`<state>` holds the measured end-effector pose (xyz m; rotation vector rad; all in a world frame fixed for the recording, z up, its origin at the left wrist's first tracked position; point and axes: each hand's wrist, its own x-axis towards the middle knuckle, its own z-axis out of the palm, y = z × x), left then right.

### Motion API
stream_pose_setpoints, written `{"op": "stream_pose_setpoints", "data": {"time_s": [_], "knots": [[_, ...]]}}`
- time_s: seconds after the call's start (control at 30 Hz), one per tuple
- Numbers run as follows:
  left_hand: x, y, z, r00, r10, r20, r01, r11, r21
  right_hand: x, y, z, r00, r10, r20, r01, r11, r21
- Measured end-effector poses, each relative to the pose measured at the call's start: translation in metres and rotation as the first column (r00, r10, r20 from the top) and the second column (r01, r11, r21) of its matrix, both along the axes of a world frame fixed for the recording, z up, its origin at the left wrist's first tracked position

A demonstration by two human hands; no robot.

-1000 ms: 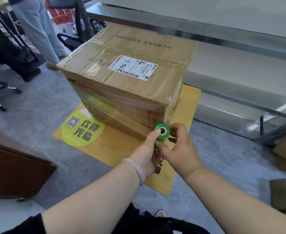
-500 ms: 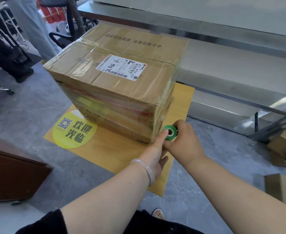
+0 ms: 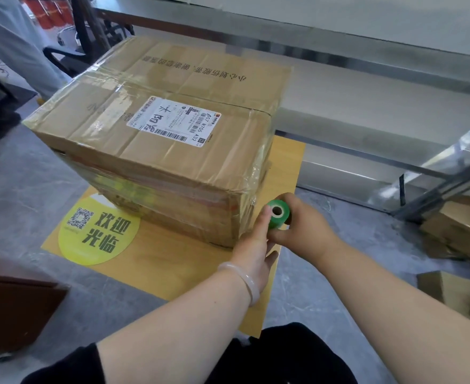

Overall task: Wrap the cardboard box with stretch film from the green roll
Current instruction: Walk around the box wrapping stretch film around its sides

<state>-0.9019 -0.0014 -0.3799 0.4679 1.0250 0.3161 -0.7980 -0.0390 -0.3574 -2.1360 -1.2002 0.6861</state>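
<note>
I noted right hand (image 3: 303, 231) gripped roll (image 3: 278, 217) at box (image 3: 172, 153) corner, likely for tension; left hand (image 3: 256, 246) straight-fingered, index steadied roll.

Both bare forearms reach forward and converge. The right hand (image 3: 303, 231) curls its fingers and thumb round the green roll (image 3: 279, 218). The left hand (image 3: 256, 245) lies just beside it, its index finger (image 3: 262, 221) straight with the tip touching the roll's rim and the thumb spread below.
</note>
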Motion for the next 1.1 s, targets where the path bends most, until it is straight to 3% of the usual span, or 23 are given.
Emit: {"op": "stream_pose_setpoints", "data": {"time_s": [0.1,0.23,0.33,0.47,0.57,0.67,0.83,1.1], "knots": [[0.015,-0.006,0.003,0.999,0.049,-0.01,-0.049,0.999,-0.01,0.017,0.006,0.0,0.999,-0.009,0.048,0.01,1.0,-0.025],[0.038,-0.007,0.008,0.977,0.212,0.01,-0.212,0.977,-0.02,0.039,0.021,-0.002,0.981,0.143,0.133,-0.137,0.989,-0.054],[0.057,-0.005,0.009,0.921,0.388,0.012,-0.388,0.921,-0.023,0.06,0.032,-0.009,0.952,0.306,-0.006,-0.306,0.951,-0.037],[0.074,0.003,0.009,0.832,0.554,0.021,-0.554,0.833,0.003,0.082,0.043,-0.014,0.847,0.492,-0.199,-0.502,0.865,0.0],[0.082,0.007,0.007,0.782,0.622,0.035,-0.623,0.782,0.009,0.089,0.057,-0.015,0.824,0.553,-0.121,-0.554,0.832,0.032],[0.089,0.006,0.0,0.772,0.635,0.039,-0.636,0.771,0.044,0.091,0.068,-0.017,0.822,0.569,0.032,-0.57,0.821,0.024],[0.105,0.009,-0.007,0.806,0.591,-0.003,-0.59,0.805,0.055,0.097,0.082,-0.014,0.848,0.517,0.116,-0.519,0.854,-0.011],[0.106,0.033,-0.013,0.815,0.576,0.07,-0.579,0.814,0.04,0.12,0.097,-0.019,0.773,0.617,-0.146,-0.614,0.786,0.072]]}}
